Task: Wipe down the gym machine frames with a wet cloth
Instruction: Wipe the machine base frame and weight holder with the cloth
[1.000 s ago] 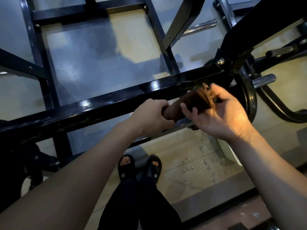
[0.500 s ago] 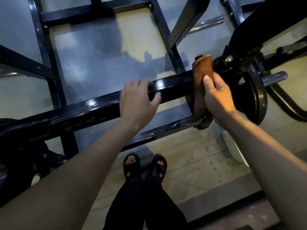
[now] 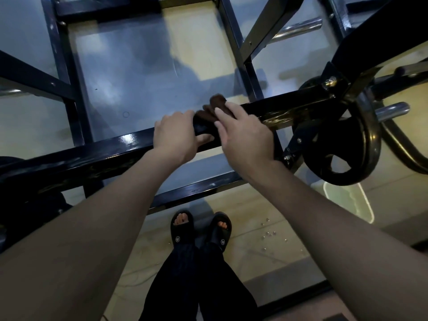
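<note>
A glossy black frame bar (image 3: 120,141) of the gym machine runs across the view at waist height, from lower left up to the right. A dark brown cloth (image 3: 217,102) lies draped over this bar near its middle. My right hand (image 3: 244,136) covers the cloth, with fingers curled over it and the top of the bar. Just to the left, my left hand (image 3: 176,133) grips the same bar, fingers over the top and thumb underneath, touching the cloth's edge. Most of the cloth is hidden under my right hand.
A black weight plate (image 3: 342,147) on a chrome peg (image 3: 391,111) hangs at the bar's right end. Below it stands a clear plastic tub (image 3: 347,200), with water drops (image 3: 268,232) on the floor nearby. A lower frame bar (image 3: 196,188) crosses in front of my sandalled feet (image 3: 183,228).
My hands parted after holding the cloth together. The right hand brought it up at the plate end of the bar, then slid it left along the bar. The left hand took hold of the bar.
</note>
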A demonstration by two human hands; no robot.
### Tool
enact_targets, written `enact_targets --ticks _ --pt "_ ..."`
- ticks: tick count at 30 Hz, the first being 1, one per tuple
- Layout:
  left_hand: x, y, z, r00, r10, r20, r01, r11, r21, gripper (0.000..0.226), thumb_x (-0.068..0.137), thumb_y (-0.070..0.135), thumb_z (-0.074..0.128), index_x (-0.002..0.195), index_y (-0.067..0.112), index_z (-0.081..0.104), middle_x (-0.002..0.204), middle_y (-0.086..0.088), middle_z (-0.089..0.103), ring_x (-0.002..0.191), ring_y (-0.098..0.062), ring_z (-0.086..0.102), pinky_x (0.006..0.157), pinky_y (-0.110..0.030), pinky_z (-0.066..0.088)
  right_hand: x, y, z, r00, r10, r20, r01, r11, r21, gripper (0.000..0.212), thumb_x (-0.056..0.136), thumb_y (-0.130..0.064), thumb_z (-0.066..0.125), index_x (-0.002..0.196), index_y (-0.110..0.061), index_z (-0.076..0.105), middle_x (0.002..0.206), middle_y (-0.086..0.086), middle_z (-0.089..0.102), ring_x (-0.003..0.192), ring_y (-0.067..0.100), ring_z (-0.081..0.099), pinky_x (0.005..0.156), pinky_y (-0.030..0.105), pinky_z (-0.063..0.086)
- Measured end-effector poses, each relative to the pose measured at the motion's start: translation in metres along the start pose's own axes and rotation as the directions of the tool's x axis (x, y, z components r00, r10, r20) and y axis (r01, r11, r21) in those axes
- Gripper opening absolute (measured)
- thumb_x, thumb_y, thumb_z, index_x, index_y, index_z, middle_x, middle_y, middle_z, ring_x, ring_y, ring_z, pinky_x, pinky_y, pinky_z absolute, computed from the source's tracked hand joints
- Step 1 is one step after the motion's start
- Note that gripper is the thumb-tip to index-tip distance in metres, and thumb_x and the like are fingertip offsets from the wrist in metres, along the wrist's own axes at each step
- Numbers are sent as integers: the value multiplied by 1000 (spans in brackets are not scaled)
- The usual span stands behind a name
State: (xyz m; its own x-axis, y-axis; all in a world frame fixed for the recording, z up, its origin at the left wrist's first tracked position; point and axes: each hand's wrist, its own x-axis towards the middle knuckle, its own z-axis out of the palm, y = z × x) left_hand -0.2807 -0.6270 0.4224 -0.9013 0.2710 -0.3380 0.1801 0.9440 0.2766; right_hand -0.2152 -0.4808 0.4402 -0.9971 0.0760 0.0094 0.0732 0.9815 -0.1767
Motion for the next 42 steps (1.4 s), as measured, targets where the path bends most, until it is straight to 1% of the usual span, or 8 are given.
enact_targets --ticks 4,11,16,20,25,30,37,42 --pt "0 0 -1 1000 6 -7 -6 1000 -7 54 86 68 67 105 18 59 98 -9 66 94 -37 60 76 -40 38 -7 59 -15 998 40 -46 -38 998 44 36 103 -34 56 139 -30 64 147 -6 56 97 28 66 81 38 57" --pt "-1 3 0 1000 6 -8 -6 1000 -6 54 88 67 66 109 18 61 101 -10 65 98 -38 59 80 -41 39 16 95 -34 889 457 7 -457 889 -28 46 107 -46 43 150 -32 51 159 -6 41 127 30 58 96 42 48" --pt "-3 4 -1 1000 15 -15 -15 1000 17 49 91 62 66 112 18 58 104 -12 65 102 -40 59 83 -43 41 18 -3 -11 980 112 162 -111 994 -15 45 110 -46 32 151 -31 44 158 -6 39 113 31 61 74 36 37" --pt "-3 2 -3 1000 27 -8 -26 999 37 49 91 65 64 106 19 55 101 -11 64 99 -39 59 82 -43 41 13 11 -17 986 21 165 -13 999 -49 44 110 -41 36 154 -34 42 162 -6 32 106 30 61 70 37 46" --pt "-5 4 -5 999 32 11 -33 998 52 50 90 69 59 98 21 47 100 -11 61 97 -37 56 75 -39 33 16 111 -44 957 283 67 -279 959 -52 38 107 -37 50 143 -44 40 145 7 39 96 37 63 80 42 52" --pt "-6 1 -3 999 38 -3 -37 996 81 60 88 74 55 111 19 57 103 -9 63 97 -36 55 79 -41 38 31 137 -47 883 469 16 -463 875 -141 42 110 -42 39 146 -24 46 135 4 40 104 35 62 81 39 45" --pt "-5 3 -4 999 34 1 -34 997 72 61 88 73 56 114 18 58 101 -9 62 97 -35 56 76 -40 37 21 55 -32 992 -18 123 19 1000 -10 38 109 -36 45 145 -27 49 135 0 51 83 25 63 70 37 53" --pt "-6 2 -3 999 39 0 -39 995 88 64 88 74 53 118 17 57 102 -10 62 97 -36 56 78 -42 41 33 146 -60 958 266 110 -224 928 -298 33 109 -39 42 138 -27 54 134 9 47 86 37 65 73 43 53"
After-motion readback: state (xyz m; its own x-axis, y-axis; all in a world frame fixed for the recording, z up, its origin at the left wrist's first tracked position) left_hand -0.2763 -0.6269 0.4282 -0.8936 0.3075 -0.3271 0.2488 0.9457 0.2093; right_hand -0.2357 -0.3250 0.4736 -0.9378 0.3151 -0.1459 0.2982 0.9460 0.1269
